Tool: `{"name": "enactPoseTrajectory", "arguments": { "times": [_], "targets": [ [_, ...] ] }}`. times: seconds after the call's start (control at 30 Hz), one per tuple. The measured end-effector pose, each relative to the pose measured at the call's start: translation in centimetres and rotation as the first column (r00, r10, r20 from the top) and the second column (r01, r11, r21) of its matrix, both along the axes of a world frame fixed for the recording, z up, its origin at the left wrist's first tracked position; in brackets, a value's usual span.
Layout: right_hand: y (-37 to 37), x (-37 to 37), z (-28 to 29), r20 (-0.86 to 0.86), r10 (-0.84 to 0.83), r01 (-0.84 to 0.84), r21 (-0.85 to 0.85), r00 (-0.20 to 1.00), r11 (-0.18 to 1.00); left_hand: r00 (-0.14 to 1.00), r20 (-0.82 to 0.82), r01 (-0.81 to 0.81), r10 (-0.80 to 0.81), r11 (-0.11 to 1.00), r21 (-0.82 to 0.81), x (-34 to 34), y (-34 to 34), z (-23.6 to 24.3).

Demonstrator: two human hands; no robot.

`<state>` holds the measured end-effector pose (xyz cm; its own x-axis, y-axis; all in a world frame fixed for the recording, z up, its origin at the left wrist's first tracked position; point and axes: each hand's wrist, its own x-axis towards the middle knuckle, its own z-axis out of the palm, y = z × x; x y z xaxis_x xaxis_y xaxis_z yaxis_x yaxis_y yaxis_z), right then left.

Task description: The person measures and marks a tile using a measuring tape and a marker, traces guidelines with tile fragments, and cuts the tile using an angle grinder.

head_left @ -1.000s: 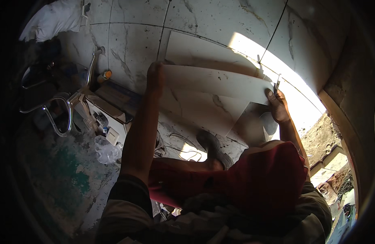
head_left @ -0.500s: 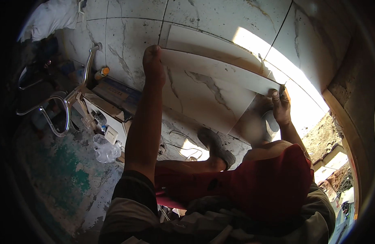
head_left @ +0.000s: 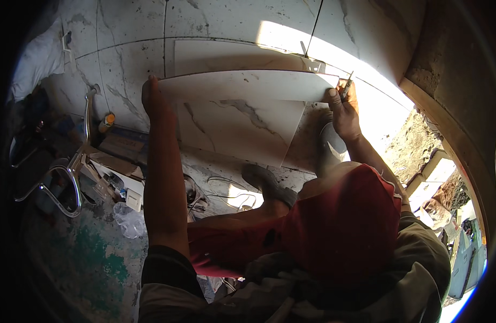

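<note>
A long, narrow white tile strip (head_left: 248, 85) spans the space between my two hands. My left hand (head_left: 154, 99) is closed on its left end, and my right hand (head_left: 345, 110) grips the right end with the thumb on its face. A thin pen-like tool (head_left: 347, 89) also sticks up from the right hand's fingers; its exact kind is unclear. Below the strip shows a white tile with grey veins (head_left: 232, 126). Behind it, a pale panel (head_left: 221, 56) lies against the marbled tile wall (head_left: 130, 62).
To the left, a bent chrome tube frame (head_left: 78, 177) stands by cardboard boxes (head_left: 121, 144), a yellow-capped bottle (head_left: 106, 122) and a clear plastic bag (head_left: 129, 219). A wooden door frame (head_left: 447, 145) curves along the right, with rubble (head_left: 415, 137) beyond. My boots (head_left: 269, 185) rest on the floor.
The view has shifted, so the surroundings sit further left. My hands still hold the tile strip, which now lies more level, its right end higher in view. The pen-like tool shows more clearly.
</note>
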<state>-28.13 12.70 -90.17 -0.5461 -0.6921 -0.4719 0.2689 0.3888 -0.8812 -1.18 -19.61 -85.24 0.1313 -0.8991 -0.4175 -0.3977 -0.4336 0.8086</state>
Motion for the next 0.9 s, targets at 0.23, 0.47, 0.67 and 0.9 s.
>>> {"name": "enactPoseTrajectory", "arguments": {
  "times": [0.23, 0.47, 0.67, 0.9],
  "targets": [
    [-1.9, 1.0, 0.1, 0.315, -0.190, 0.142, 0.169, 0.930, 0.975, 0.981, 0.178, 0.048, -0.079, 0.985, 0.167, 2.5, -2.9, -1.2],
    [-2.4, 1.1, 0.1, 0.205, -0.218, 0.111, 0.434, 0.954, 0.894, 0.971, 0.198, 0.098, -0.132, 0.980, 0.173, 2.0, -3.4, -3.9],
    [-2.8, 1.3, -1.1, 0.126, -0.201, 0.117, 0.479, 0.971, 0.870, 0.978, 0.176, 0.084, -0.112, 0.984, 0.159, 1.5, -3.6, -5.2],
    [-3.6, 0.6, -0.9, 0.098, -0.253, 0.176, 0.486, 0.962, 0.856, 0.919, 0.283, 0.253, -0.275, 0.961, 0.114, 0.2, -3.4, -6.1]
  ]
}}
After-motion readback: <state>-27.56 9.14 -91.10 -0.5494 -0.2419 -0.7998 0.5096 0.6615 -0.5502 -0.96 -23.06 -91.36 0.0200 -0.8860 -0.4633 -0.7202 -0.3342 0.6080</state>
